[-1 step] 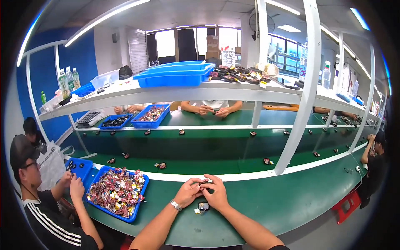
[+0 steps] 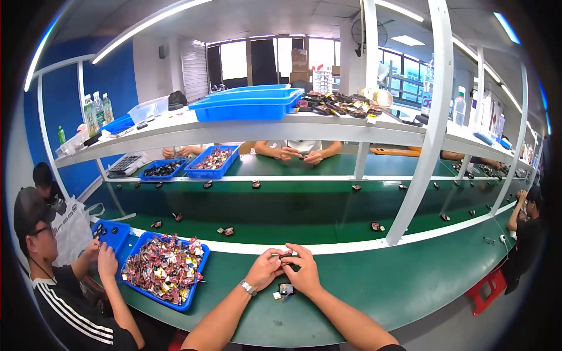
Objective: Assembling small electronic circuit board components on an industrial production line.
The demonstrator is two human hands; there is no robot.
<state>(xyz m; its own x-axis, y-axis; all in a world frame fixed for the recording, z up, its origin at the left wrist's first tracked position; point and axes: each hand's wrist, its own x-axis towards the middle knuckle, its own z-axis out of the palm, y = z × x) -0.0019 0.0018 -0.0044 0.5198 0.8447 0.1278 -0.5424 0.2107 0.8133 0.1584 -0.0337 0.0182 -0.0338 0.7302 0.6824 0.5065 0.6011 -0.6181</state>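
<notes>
My left hand (image 2: 264,272), with a metal watch band at its wrist, and my right hand (image 2: 303,274) meet over the green bench. Between their fingertips they pinch a small dark electronic part (image 2: 285,257) with a reddish side; my fingers cover most of it. Just below my hands, on the bench, lies another small part (image 2: 285,289) in grey and black, with a whitish-yellow tab beside it. To the left of my hands stands a blue tray (image 2: 188,299) heaped with small reddish, yellow and silver parts.
A co-worker (image 2: 70,292) sits at left beside a smaller blue tray (image 2: 119,234). Ahead, a dark green conveyor belt (image 2: 293,213) carries scattered parts. A white post (image 2: 417,158) rises right of my hands, supporting an overhead shelf (image 2: 333,133). Another person's hands (image 2: 301,155) work opposite.
</notes>
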